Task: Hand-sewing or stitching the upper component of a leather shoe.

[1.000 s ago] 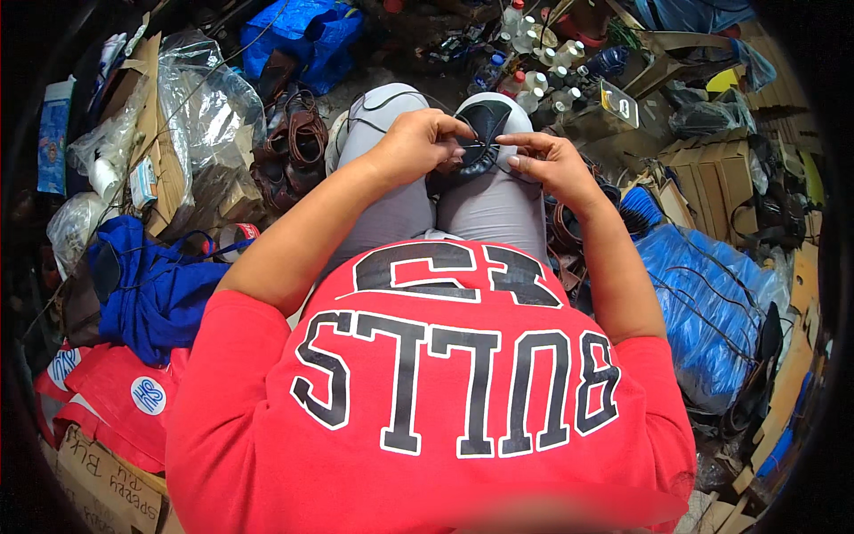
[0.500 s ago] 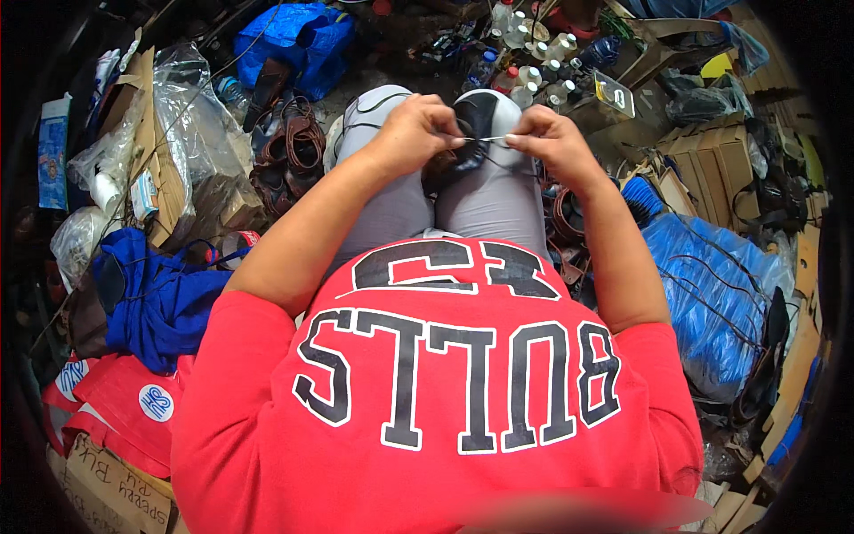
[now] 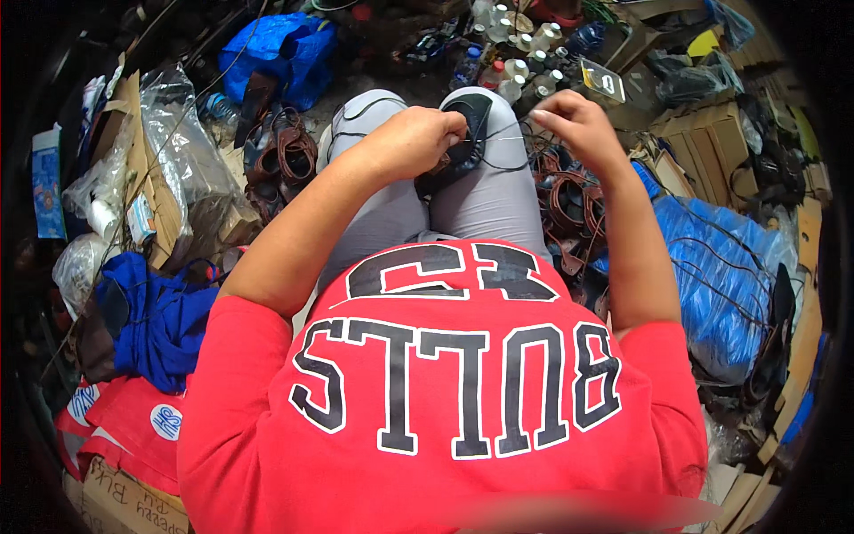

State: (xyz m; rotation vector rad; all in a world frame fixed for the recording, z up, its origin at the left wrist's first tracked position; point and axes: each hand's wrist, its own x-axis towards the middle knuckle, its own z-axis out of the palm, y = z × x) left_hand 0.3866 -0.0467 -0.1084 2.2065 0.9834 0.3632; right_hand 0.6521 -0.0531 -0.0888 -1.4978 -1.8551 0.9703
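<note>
Gray pants (image 3: 485, 205) up close, black shoe (image 3: 475, 110) propped on their right leg. Left hand (image 3: 425, 138) has its grip curled closed at the shoe's edge; right hand's (image 3: 578, 132) off to the right, can't tell its grip. Bottles (image 3: 511, 89) beyond.

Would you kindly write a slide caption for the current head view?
The left hand close to a black piece over grey trousers, the right hand apart to its right, bottles beyond.

The black piece (image 3: 478, 109) looks smooth and leathery; trousers (image 3: 471, 209), matt cloth; blue bundle (image 3: 707, 287), glossy plastic.
</note>
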